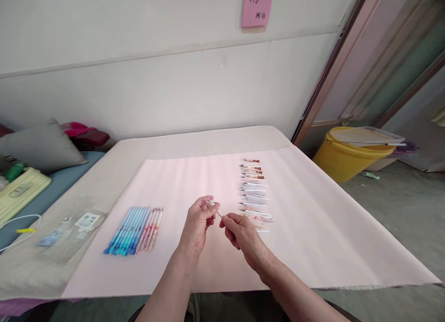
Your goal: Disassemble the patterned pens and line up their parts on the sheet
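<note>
My left hand (198, 220) is closed, its thumb and fingers pinching the white upper end of a slim pen (219, 213). Lower down the same pen, my right hand (241, 229) grips it between thumb and forefinger, so it slants between both hands above the pink sheet. Much of the pen is covered by my fingers. Just right of my hands lies a column of pens (255, 196), some brown-ended, some white, some patterned. On the left are blue pens (128, 229) side by side, with pink-and-white patterned pens (151, 229) against them.
A pink sheet (313, 247) covers most of the table. Left of it lies a clear plastic bag (74, 229) with labels. Further left are a grey cushion (45, 148), a yellow case (22, 192) and a white cable (31, 216). A yellow bucket (339, 157) stands right of the table.
</note>
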`<state>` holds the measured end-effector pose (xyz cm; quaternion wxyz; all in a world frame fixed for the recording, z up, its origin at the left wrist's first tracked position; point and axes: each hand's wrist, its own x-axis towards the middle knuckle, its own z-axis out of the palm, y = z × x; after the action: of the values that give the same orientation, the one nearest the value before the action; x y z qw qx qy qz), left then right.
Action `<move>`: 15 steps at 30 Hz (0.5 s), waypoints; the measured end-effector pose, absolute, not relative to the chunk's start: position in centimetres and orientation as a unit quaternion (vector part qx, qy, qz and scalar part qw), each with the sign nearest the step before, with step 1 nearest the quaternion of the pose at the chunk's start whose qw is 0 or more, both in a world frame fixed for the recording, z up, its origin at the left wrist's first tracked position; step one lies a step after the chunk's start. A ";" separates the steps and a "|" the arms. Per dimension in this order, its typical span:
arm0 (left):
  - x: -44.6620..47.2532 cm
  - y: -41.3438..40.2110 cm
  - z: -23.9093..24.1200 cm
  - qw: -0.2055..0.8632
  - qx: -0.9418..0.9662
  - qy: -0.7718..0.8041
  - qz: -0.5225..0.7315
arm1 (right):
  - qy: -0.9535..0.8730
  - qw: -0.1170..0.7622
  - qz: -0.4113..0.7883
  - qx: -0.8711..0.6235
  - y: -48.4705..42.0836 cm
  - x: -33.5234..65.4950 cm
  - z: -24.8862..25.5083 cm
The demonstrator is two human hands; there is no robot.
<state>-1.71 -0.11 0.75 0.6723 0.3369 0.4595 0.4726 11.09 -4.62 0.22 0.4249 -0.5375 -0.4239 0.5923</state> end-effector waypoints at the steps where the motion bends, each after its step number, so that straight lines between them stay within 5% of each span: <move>1: -1.7 -0.1 0.7 0.671 0.335 0.462 0.474 | -0.423 0.426 0.593 -0.537 -4.6 11.1 0.3; 15: -2.0 -0.1 1.2 0.702 0.314 0.412 0.488 | -0.420 0.434 0.593 -0.532 -4.7 11.2 0.2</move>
<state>-1.99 -0.07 1.18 0.7024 0.3141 0.4123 0.4879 11.23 -4.65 0.23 0.4342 -0.5323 -0.4199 0.5932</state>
